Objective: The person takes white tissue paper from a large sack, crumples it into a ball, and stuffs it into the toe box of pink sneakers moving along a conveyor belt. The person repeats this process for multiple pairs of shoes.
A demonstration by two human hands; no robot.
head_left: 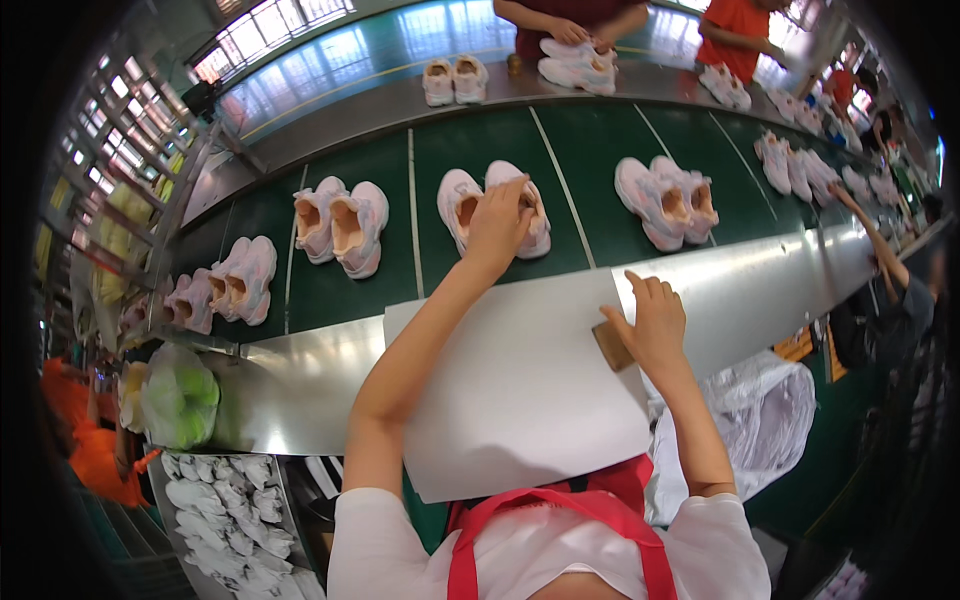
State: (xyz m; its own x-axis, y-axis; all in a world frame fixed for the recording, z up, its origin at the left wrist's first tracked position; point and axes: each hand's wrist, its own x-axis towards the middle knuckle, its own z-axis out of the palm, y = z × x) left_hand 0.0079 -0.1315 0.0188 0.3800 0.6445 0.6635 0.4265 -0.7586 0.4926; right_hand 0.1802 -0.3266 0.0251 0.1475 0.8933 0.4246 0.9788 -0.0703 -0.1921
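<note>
My left hand (497, 222) reaches over the green conveyor belt (395, 275) and grips the right shoe (537, 232) of a pale pink and white sneaker pair, fingers curled at its opening. The other shoe (457, 205) of that pair stands beside it, toes pointing away from me. My right hand (657, 322) is over the right edge of a large white sheet (520, 390), fingers apart. A small brown block (612, 347) shows beside its thumb and partly under the palm; the hand does not look closed around it.
More sneaker pairs stand on the belt, one (342, 225) to the left and one (667, 202) to the right. A metal ledge (300, 385) runs along my side. Across the belt a person (570, 30) handles shoes. A clear plastic bag (755, 420) hangs at right; wrapped bundles (230, 510) lie lower left.
</note>
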